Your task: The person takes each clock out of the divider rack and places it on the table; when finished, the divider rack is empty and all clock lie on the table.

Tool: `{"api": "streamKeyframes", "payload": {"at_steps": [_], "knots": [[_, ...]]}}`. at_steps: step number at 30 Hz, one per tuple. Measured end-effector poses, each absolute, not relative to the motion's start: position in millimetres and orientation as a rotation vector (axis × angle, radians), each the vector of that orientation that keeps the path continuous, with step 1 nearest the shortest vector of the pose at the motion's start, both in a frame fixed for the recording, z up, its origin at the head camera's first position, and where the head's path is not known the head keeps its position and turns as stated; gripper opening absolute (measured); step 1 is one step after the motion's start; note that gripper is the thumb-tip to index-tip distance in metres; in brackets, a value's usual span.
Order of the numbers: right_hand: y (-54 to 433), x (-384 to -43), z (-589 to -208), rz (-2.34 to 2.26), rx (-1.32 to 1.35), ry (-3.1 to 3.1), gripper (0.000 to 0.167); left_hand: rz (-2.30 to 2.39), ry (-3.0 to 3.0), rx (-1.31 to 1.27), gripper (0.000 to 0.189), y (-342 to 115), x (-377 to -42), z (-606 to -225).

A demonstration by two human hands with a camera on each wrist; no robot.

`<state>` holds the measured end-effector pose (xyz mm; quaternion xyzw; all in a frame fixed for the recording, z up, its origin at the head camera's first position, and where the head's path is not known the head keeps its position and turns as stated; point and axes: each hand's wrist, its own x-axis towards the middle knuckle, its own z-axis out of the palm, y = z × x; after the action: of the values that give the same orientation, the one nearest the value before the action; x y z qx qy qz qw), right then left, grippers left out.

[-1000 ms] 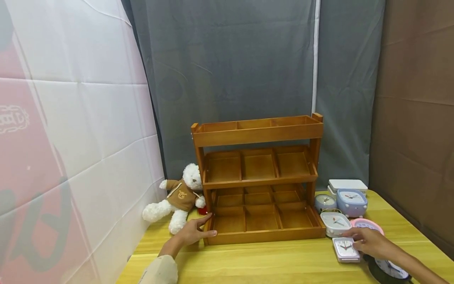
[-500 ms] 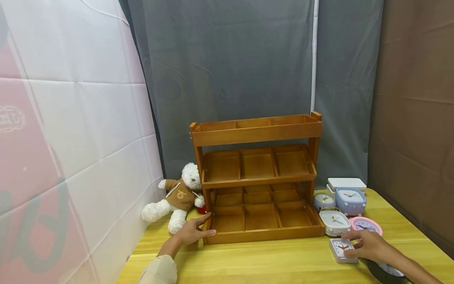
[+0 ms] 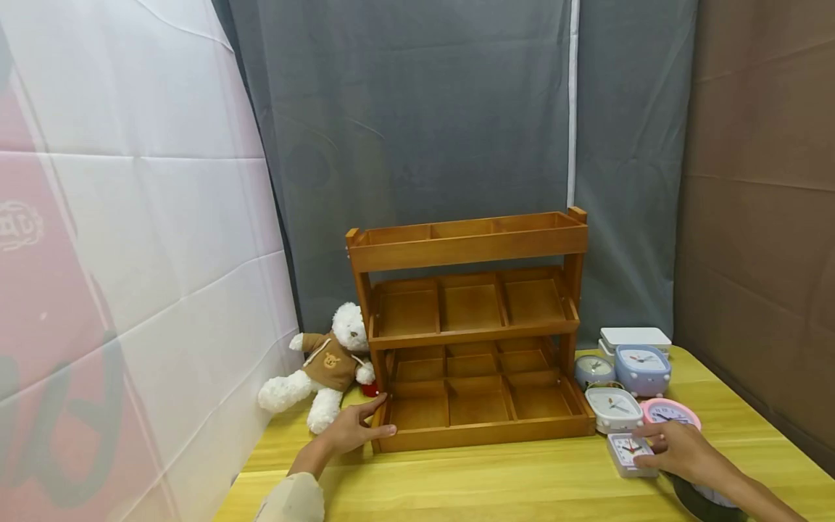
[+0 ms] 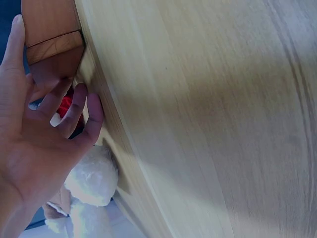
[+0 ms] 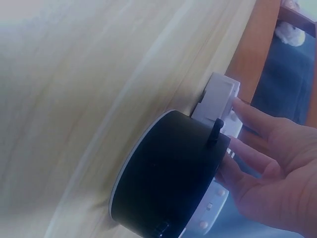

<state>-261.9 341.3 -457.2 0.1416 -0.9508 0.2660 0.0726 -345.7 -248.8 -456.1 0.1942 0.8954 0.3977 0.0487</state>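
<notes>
In the head view my left hand [image 3: 352, 428] holds the front left corner of a tiered wooden display shelf [image 3: 485, 433], thumb along the front and index finger on the side. The left wrist view shows the other fingers bent beside the shelf's end [image 4: 52, 29]. My right hand [image 3: 681, 449] pinches a small white square alarm clock [image 3: 628, 464] at its right side, the clock lying face up. Beneath that hand is a black round clock [image 3: 701, 504], whose dark side fills much of the right wrist view [image 5: 163, 173].
A white teddy bear in a brown hoodie [image 3: 331, 366] sits left of the shelf. On the right cluster a white clock [image 3: 613, 417], a blue clock [image 3: 642, 380], a round grey-blue clock [image 3: 593, 371], a pink round clock [image 3: 694, 417] and white boxes [image 3: 636, 336].
My right hand has shifted slightly left, its thumb now over the small clock's face. The small clock has moved a little toward the shelf. My left hand stays at the corner.
</notes>
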Motion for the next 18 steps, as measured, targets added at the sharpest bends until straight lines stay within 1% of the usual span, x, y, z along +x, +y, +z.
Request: {"api": "streamKeyframes", "payload": {"at_steps": [7, 10, 12, 16, 18], "knots": [[340, -262, -456, 0.801, 0.463, -2.815, 0.039, 1.068, 2.829, 0.624, 0.078, -249, -342, -454], [339, -263, -456, 0.803, 0.508, -2.704, 0.032, 1.016, 2.856, 0.658, 0.076, -249, -338, -452], [335, -264, -451, 0.767, 0.481, -2.658, 0.030, 0.980, 2.875, 0.683, 0.075, -249, -335, -448], [326, -267, -432, 0.673, 0.382, -2.620, 0.035, 0.873, 2.976, 0.649, 0.073, -249, -328, -435], [323, -271, -425, 0.592, 0.383, -2.563, 0.039, 0.757, 3.096, 0.625, 0.073, -249, -324, -426]]}}
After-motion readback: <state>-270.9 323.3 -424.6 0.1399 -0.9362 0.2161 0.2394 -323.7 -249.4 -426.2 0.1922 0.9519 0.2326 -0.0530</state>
